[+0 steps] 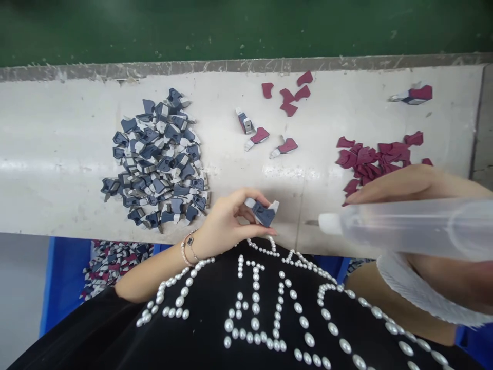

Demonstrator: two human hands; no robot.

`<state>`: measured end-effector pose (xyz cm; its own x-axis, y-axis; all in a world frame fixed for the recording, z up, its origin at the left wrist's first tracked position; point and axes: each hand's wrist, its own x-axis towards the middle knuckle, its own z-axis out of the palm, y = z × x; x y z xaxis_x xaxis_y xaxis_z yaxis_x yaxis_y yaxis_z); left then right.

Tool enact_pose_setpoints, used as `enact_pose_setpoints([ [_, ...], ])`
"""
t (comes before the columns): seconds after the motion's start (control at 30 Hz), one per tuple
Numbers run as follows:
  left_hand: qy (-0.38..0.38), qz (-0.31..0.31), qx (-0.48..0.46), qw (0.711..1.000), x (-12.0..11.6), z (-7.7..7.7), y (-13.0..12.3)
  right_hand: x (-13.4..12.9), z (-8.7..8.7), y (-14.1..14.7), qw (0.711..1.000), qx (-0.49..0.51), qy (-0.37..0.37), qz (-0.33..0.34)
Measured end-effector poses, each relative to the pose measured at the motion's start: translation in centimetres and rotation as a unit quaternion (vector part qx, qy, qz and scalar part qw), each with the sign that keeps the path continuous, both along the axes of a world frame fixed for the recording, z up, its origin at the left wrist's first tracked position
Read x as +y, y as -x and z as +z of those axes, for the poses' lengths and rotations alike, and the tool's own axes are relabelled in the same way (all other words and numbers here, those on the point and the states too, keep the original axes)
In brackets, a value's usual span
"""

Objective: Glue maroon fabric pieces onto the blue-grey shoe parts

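Note:
My left hand (234,218) is closed around a small blue-grey and white plastic part (264,211), pinched between thumb and fingers above the front edge of the table. My right hand (419,185) grips a translucent squeeze bottle (408,226) with a white cap and thin needle tip pointing left. Its fingertips, blurred by motion, reach the near side of a pile of maroon pieces (365,159); whether they touch one I cannot tell. Left of centre lies a heap of blue-grey and white parts (162,164).
Several loose maroon pieces (288,96) lie toward the back. Nearer are a part with a maroon face (287,146) and two others; another one (419,94) sits far right. Below the table edge, a blue bin (63,277) holds many parts. A green surface (246,31) runs behind.

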<state>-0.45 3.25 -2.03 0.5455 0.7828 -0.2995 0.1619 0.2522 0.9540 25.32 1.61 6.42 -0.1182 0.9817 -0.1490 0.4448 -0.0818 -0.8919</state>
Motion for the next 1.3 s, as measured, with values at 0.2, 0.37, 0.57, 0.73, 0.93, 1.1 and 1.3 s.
enact_pose_setpoints([
  [0.2,0.057,0.038,-0.054,0.996,0.2,-0.3,1.0,0.9,-2.8,-1.7,1.000,0.013,-0.009,-0.015],
  [0.37,0.019,0.043,0.023,0.999,0.6,-0.6,1.8,2.8,-6.6,1.1,0.995,0.056,0.006,0.082],
  [0.57,-0.039,0.061,0.106,0.992,1.0,-1.1,1.9,3.5,-10.1,3.8,0.991,0.014,-0.007,0.131],
  [0.73,-0.033,0.070,0.131,0.988,1.1,-1.5,2.1,3.6,-9.7,-0.1,0.994,-0.082,-0.019,0.070],
  [0.93,-0.017,0.077,0.123,0.989,1.2,-1.7,2.2,7.6,-10.6,-7.7,0.959,-0.271,0.018,-0.082],
  [1.1,-0.036,0.081,0.134,0.987,0.7,-1.0,2.3,10.2,-11.2,-8.2,0.944,-0.313,0.101,-0.013],
  [1.3,-0.052,0.081,0.152,0.984,-0.1,0.1,2.3,11.8,-9.9,-7.2,0.936,-0.304,0.164,0.071],
])
